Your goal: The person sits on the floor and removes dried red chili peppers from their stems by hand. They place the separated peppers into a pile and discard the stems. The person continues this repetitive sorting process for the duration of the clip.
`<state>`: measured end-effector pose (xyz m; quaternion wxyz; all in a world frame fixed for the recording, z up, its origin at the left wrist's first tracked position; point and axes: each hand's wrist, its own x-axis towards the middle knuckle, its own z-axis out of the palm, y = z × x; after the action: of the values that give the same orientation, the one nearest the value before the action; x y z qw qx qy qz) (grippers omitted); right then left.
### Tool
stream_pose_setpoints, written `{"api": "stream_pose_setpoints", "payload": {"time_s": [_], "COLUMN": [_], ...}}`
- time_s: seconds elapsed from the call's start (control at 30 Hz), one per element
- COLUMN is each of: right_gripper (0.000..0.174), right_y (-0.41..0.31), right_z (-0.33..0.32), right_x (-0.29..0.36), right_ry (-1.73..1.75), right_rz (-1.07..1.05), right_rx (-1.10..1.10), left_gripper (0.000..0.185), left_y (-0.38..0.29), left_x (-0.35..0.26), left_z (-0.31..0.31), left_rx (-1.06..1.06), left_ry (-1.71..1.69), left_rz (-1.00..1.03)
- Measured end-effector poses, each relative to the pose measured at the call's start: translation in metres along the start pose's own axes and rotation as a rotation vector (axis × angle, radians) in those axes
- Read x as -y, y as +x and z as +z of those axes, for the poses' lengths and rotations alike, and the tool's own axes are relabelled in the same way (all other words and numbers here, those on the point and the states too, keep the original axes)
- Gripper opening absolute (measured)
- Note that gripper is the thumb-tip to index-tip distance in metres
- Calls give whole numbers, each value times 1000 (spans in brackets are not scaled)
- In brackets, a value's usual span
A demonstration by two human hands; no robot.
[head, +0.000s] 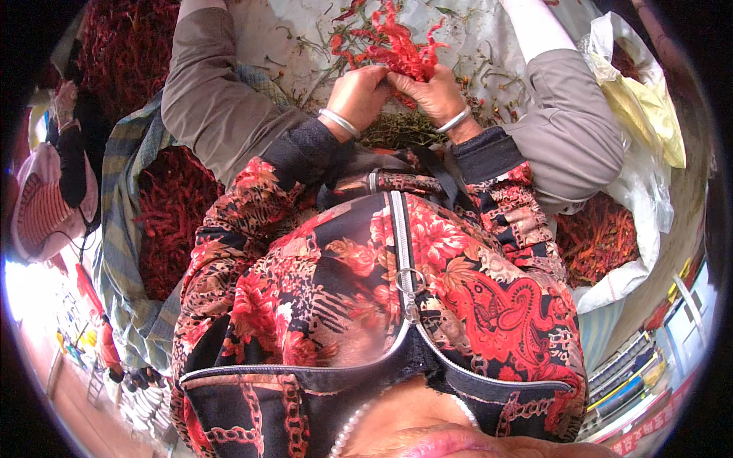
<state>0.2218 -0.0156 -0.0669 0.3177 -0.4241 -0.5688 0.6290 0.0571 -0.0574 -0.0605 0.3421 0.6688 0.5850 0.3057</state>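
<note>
A bunch of dried red chilli peppers [404, 51] sticks up out of my right hand [438, 97], which grips it at the lower end. Against that end, my left hand [358, 94] has its fingers curled in, meeting the right thumb. Whether anything sits inside the left fingers is hidden. Both wrists wear a silver bangle. Below the hands, between my legs, lies a heap of green-brown stems [401, 130]. More red chillies [346, 48] and loose stems [312, 57] are scattered on the pale sheet [260, 28] beyond.
On the left, a striped cloth sack [123, 172] holds red chillies [172, 217], with a larger chilli heap [129, 46] beyond. A white plastic sack [618, 292] on the right holds chillies [598, 243]. Another person's hand [66, 100] and a pink hat [48, 212] appear far left.
</note>
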Motion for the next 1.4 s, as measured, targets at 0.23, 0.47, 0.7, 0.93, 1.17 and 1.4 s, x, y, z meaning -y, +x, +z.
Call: {"api": "stream_pose_setpoints", "payload": {"time_s": [0.23, 0.47, 0.7, 0.93, 1.17, 1.4], "right_gripper": [23, 12, 21, 82, 17, 25], "right_y": [-6, -15, -16, 17, 15, 24], "right_z": [15, 38, 147, 230, 1, -25], "right_x": [12, -14, 126, 118, 30, -11], "right_ry": [-360, 845, 147, -203, 213, 92], "right_rz": [-417, 282, 80, -661, 145, 215], "right_rx": [-180, 73, 150, 485, -35, -32], "left_gripper": [18, 10, 21, 19, 36, 26], "left_y": [-4, -68, -114, -48, 74, 71], "left_x": [4, -39, -14, 40, 89, 67], "left_z": [-6, -33, -32, -40, -29, -24], "left_rx": [17, 455, 309, 322, 57, 18], "left_ry": [-466, -211, 26, -430, 673, 55], "left_rz": [-142, 601, 220, -153, -12, -67]}}
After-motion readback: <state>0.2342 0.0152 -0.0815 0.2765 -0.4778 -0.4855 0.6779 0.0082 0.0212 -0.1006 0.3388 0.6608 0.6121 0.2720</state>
